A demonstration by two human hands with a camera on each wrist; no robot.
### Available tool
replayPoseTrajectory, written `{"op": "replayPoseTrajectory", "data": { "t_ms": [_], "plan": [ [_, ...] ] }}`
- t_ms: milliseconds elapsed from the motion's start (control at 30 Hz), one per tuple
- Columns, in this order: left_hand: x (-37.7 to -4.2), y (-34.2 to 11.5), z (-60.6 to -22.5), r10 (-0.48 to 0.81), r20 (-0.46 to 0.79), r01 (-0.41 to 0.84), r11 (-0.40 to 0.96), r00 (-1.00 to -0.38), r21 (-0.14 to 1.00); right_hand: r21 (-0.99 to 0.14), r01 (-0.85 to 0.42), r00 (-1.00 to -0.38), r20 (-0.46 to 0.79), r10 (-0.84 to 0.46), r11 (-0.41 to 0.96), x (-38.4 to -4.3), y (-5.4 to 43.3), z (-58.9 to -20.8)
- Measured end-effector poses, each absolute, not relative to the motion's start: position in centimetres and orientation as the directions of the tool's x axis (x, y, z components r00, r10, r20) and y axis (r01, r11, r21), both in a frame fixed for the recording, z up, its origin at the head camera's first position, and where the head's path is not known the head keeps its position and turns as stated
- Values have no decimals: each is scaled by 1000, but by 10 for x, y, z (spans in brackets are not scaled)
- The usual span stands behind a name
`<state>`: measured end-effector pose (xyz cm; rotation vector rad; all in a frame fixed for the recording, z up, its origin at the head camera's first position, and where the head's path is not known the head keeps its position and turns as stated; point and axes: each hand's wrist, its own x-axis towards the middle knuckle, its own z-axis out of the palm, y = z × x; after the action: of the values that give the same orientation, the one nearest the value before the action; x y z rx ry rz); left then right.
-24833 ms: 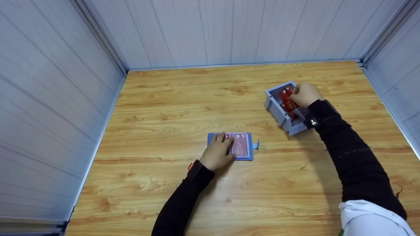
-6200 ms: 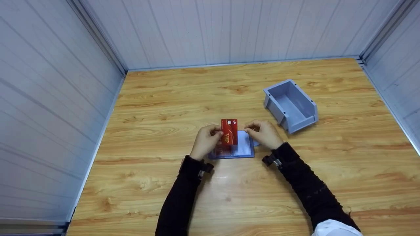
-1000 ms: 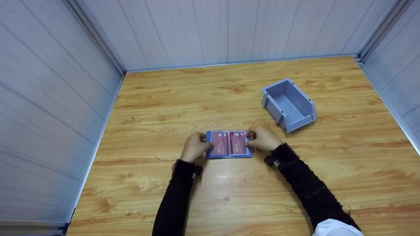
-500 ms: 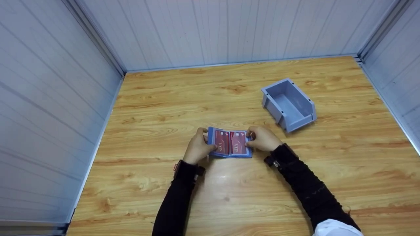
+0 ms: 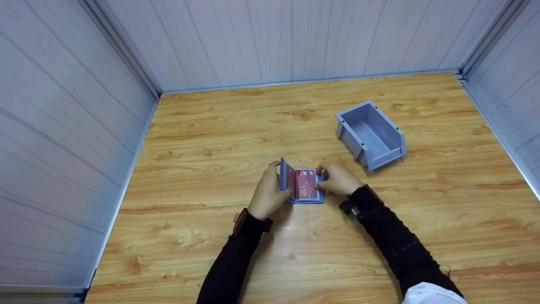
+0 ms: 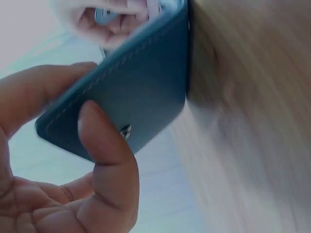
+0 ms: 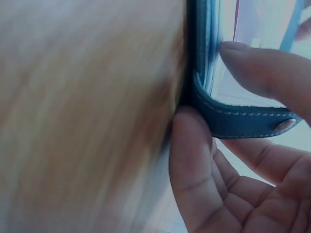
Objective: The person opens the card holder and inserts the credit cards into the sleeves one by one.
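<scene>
A blue card holder (image 5: 321,197) lies half folded on the table, with red VIP cards in its clear sleeves. My left hand (image 5: 266,195) pinches the left cover between thumb and fingers and holds it steeply raised. In the left wrist view the stitched outer cover (image 6: 146,80) shows a metal snap stud (image 6: 126,131). On the other side my right hand (image 5: 341,179) grips the right edge, thumb on the inner sleeve. The strap (image 7: 243,121) with its metal snap (image 7: 285,124) stands up between that thumb and the fingers. The right-hand card (image 5: 306,185) faces up.
A grey plastic bin (image 5: 352,141) stands behind and to the right of the card holder. The wood-grain table (image 5: 202,135) is bounded by white panel walls (image 5: 261,42) at the back and both sides.
My left hand has lifted the left cover from lying flat and swung it rightward to nearly upright. The right hand has kept its place. Cards seen earlier in the bin are gone from it.
</scene>
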<state>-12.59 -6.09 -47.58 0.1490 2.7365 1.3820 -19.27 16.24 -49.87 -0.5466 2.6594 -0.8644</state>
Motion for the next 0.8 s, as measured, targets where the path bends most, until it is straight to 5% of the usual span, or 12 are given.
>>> {"op": "replayPoseTrajectory", "data": {
  "t_ms": [433,800],
  "plan": [
    [-123,-26,-482,263,90,259,734,-961,627,-632,-250,-882,-163,-441,733,-194,164,-497],
    [-123,2,-494,312,114,332,887,-943,320,-694,-204,-865,-202,-459,691,-196,170,-499]
  ]
}}
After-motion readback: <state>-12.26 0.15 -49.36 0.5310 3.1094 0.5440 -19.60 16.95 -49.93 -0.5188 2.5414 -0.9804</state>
